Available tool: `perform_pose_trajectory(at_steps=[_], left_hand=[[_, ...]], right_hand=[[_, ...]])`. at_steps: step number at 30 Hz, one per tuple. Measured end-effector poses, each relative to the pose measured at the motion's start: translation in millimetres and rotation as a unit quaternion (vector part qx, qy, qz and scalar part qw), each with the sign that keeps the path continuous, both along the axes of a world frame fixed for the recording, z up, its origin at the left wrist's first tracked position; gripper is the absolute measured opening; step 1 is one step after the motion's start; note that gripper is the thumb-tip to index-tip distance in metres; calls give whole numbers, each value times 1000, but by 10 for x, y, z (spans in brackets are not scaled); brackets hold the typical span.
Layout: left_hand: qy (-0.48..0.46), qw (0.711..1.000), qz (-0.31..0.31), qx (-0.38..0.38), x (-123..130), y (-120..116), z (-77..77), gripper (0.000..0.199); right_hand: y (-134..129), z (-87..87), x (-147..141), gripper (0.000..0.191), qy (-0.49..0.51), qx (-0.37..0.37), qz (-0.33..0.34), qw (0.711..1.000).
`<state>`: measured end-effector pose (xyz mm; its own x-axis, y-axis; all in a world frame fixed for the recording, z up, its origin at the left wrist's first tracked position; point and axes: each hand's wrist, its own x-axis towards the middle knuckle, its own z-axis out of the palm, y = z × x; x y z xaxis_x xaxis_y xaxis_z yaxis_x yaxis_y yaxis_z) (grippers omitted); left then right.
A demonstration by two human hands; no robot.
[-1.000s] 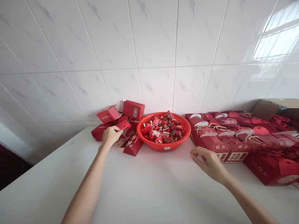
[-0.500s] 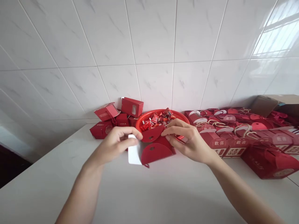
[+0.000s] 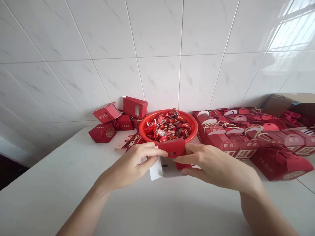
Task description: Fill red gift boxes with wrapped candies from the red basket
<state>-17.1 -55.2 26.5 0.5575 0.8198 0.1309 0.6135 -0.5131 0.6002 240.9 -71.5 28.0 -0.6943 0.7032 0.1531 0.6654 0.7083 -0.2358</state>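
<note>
My left hand [image 3: 133, 162] is half curled, the index finger stretched along the edge of a folding red card box [image 3: 174, 147] and the thumb tucked lower, against its white rectangular flap [image 3: 156, 169]. My right hand [image 3: 211, 164] is spread a little wider and grips the other end — forefinger reaching across the front, thumb beneath. So both hands are grasping the same box, which sits between them, in front of the round red plastic basket [image 3: 196, 127] and partly overlapping its near rim.

The box is smooth outside and pale within, with a small hole punched through its upper red flap. Behind it, the basket is heaped with crinkled, shiny red-wrapped sweets [image 3: 169, 127].

To the left lie a dark red card box with a round gold print [image 3: 102, 132] and an upright red box with a clear window [image 3: 135, 107]. To the right stand rows of red gift boxes with scalloped tops [image 3: 247, 147], some with twisted cream cord handles [image 3: 259, 131]. Everything rests on a smooth white tabletop [image 3: 147, 209], against glossy grey-veined wall tiles [image 3: 159, 78].
</note>
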Motion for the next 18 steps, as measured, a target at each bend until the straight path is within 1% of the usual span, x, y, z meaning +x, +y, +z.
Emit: perform_pose_trajectory(at_steps=[3,6,8,11,13,16,18], left_hand=[[20,999,-16,-28,-23,-3,24,36],[28,997,-34,-59,-6,-1,49,37],[23,996,-50,-75,26,-4,53,36],[27,993,-73,-93,69,-10,24,43],[35,991,-80,-104,85,-3,-26,45],[61,987,-84,-122,101,35,-147,49],[83,989,-72,-103,114,70,-237,50]], right_hand=[[-78,-40,-16,40,-4,16,-2,1000],[-125,-80,-8,47,5,28,-21,999],[-140,-91,-10,52,9,22,-33,999],[-135,-92,-42,66,-17,-3,-40,999],[-110,-98,-77,64,-40,-18,-42,998],[-28,-126,-127,48,-70,-47,-45,995],[55,-149,-147,43,-95,-67,-43,992]])
